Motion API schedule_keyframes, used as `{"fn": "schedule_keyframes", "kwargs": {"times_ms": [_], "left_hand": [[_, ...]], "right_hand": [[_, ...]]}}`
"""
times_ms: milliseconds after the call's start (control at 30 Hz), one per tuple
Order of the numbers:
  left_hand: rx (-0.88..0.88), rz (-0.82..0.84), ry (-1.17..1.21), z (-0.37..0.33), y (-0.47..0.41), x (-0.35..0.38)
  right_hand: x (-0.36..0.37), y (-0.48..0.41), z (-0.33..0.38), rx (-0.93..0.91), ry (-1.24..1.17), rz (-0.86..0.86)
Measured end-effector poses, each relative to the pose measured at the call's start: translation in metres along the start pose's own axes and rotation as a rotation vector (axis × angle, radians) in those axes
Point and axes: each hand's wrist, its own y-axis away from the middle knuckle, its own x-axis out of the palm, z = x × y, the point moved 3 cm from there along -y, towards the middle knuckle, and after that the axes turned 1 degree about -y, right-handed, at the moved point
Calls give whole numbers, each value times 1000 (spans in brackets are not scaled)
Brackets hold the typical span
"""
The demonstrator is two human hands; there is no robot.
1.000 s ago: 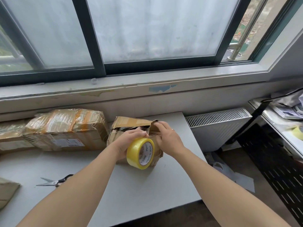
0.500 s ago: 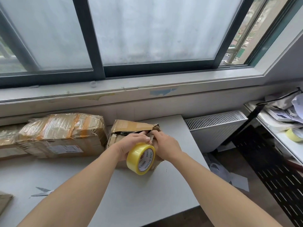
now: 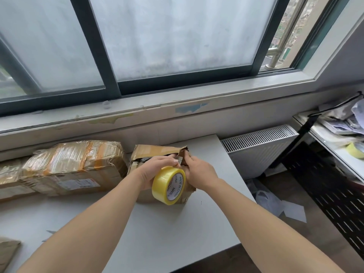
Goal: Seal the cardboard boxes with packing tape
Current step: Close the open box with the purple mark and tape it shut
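On the grey table (image 3: 177, 233), toward its far edge under the window, sits a small cardboard box (image 3: 153, 151) with a torn flap sticking up at its right corner. The left hand (image 3: 155, 170) curls its fingers round a yellow tape roll (image 3: 169, 185), held upright against the box's near side. The right hand (image 3: 199, 170) pinches the box's raised flap. Just left lies a bigger taped box (image 3: 74, 166).

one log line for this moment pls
left hand: holds tape roll | right hand: pinches box flap | box: torn, not sealed
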Motion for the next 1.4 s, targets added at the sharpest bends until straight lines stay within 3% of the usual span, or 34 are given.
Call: {"fn": "schedule_keyframes", "kwargs": {"times_ms": [400,833,1033,1133,1300,1400], "left_hand": [[16,62,4,1,-1,-17],[-41,34,-88,1,-2,-8],[-69,-9,-7,13,0,-23],[-107,-8,-2,16,2,-28],[-131,22,7,19,1,-25],[-122,103,-30,19,1,-24]], "right_hand": [[-3,-6,4,-15,-119,-29],[-6,-17,26,-16,325,145],[4,-15,23,-109,74,21],[12,-9,16,-97,182,-79],[23,-5,6,4,86,175],[20,-8,3,17,-24,214]]}}
